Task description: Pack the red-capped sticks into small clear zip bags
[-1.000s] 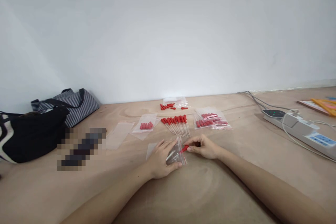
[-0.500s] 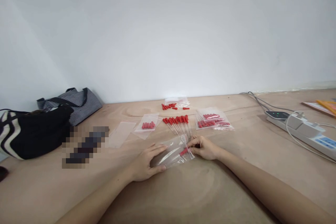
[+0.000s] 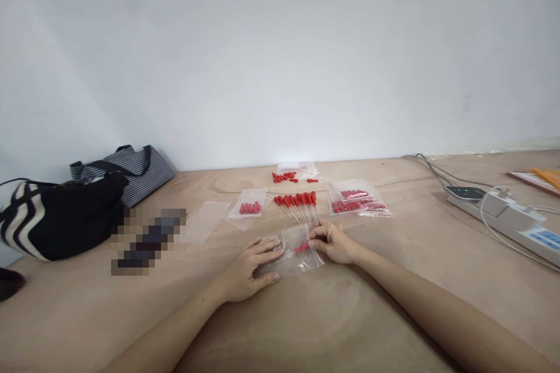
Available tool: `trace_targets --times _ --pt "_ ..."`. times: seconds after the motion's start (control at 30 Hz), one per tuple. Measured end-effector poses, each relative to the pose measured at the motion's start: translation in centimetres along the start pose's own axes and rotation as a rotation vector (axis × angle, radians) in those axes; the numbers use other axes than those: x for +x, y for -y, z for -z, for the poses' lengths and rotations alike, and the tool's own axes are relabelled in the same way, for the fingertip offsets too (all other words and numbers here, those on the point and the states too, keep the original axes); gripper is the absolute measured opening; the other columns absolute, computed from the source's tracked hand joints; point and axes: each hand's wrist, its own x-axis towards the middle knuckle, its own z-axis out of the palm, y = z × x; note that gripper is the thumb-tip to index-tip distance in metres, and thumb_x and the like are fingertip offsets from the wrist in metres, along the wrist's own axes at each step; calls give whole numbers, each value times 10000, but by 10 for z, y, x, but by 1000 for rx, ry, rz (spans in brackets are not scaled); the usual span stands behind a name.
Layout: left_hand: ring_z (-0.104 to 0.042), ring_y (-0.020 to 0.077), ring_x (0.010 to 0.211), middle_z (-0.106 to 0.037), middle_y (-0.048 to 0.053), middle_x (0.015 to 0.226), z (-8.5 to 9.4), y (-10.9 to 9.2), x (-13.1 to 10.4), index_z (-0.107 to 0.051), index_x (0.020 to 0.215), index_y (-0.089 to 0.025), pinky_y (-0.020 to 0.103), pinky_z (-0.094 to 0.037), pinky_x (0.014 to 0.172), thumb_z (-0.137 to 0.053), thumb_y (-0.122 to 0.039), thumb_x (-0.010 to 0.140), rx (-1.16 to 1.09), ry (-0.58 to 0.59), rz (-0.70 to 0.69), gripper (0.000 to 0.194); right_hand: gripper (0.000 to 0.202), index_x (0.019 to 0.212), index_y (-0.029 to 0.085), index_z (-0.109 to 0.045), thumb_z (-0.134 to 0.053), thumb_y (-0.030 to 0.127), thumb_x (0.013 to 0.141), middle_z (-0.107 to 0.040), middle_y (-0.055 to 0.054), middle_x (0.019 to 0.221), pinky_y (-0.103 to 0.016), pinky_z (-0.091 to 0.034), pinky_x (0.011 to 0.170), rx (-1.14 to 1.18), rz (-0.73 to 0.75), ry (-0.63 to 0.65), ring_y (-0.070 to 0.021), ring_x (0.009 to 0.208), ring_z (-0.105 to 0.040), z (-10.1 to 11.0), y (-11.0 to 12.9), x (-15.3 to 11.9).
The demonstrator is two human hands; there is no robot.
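Observation:
A clear plastic zip bag [image 3: 292,261] lies on the table in front of me, with red rubber bulbs [image 3: 301,247] inside it near its right end. My left hand [image 3: 250,268] rests over the bag's left end, fingers stretched and thumb apart. At the right end, my right hand [image 3: 331,242] has its thumb and fingers pinched at the bag's edge; the fingertips are partly hidden. Just beyond the bag is a fan of glass droppers [image 3: 299,208] with red bulbs, their thin tubes pointing toward me.
A filled bag of red bulbs [image 3: 359,204] lies right of the droppers. Left are a bag with several bulbs [image 3: 250,208] and a flat bag [image 3: 205,221]. Loose red bulbs [image 3: 284,176] lie near the wall. Handbags [image 3: 79,215] stand far left, a power strip [image 3: 516,221] right.
The red bulbs in the bag have shifted a little left, deeper in. My right hand has moved slightly left along with the bag's edge. The view has turned slightly.

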Motion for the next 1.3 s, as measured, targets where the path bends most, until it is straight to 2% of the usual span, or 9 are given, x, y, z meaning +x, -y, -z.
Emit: trace_targets --times 0.3,0.4,0.53,0.6,0.67,0.8,0.97,1.13,1.3 --pt "-332 220 1221 -392 41 1321 -1 0 0 -445 1217 -287 461 -188 1024 -511 -377 799 19 1 6 432 71 663 252 -669 -630 311 668 -582 -17 772 -381 -293 781 -35 11 25 -202 829 -499 -3 4 -3" --pt "-324 224 1225 -375 45 1332 -1 1 0 -431 1227 -283 465 -182 1024 -506 -378 803 26 7 5 441 64 613 217 -645 -628 271 643 -592 -3 699 -331 -335 712 -31 -25 -28 -165 715 -519 -2 4 0" --pt "-284 221 1245 -356 31 1344 -2 1 -1 -424 1230 -297 475 -171 1024 -445 -363 842 28 1 19 394 85 668 194 -624 -540 189 658 -594 8 624 -254 -374 591 -42 -122 -197 -132 582 -512 18 -7 24" --pt "-273 218 1251 -364 25 1341 -4 3 -1 -432 1223 -305 481 -167 1023 -408 -341 863 29 -14 26 362 117 715 197 -635 -525 193 674 -614 -7 683 -260 -387 637 -184 -238 -325 -144 641 -540 29 -14 43" --pt "-267 220 1252 -369 27 1338 -5 5 -2 -442 1217 -303 484 -165 1022 -412 -334 862 36 -30 32 357 156 777 187 -651 -533 242 690 -621 -45 743 -292 -386 690 -238 -298 -370 -177 712 -556 34 -20 62" --pt "-283 222 1245 -376 48 1333 -6 7 -1 -450 1217 -272 469 -179 1024 -446 -325 843 56 -22 50 378 253 813 184 -669 -601 363 649 -600 -95 896 -328 -368 773 -263 -363 -401 -229 864 -544 27 -26 88" --pt "-301 231 1235 -388 58 1325 -4 6 -1 -467 1208 -258 463 -191 1023 -463 -318 835 62 -13 61 378 156 725 198 -668 -620 299 617 -596 -72 903 -303 -361 812 -210 -402 -435 -221 934 -522 14 -30 97" --pt "-308 238 1230 -393 58 1321 -3 5 -1 -468 1208 -249 468 -203 1019 -468 -314 832 52 -9 66 382 96 673 168 -599 -567 252 639 -614 -55 797 -287 -410 722 -54 -388 -465 -186 778 -567 19 -25 102" --pt "-309 240 1230 -387 55 1325 -3 4 0 -453 1219 -243 473 -212 1015 -476 -318 827 40 -17 63 399 202 834 170 -474 -438 348 746 -601 -3 677 -232 -426 541 168 -321 -487 -108 552 -539 37 -13 78"
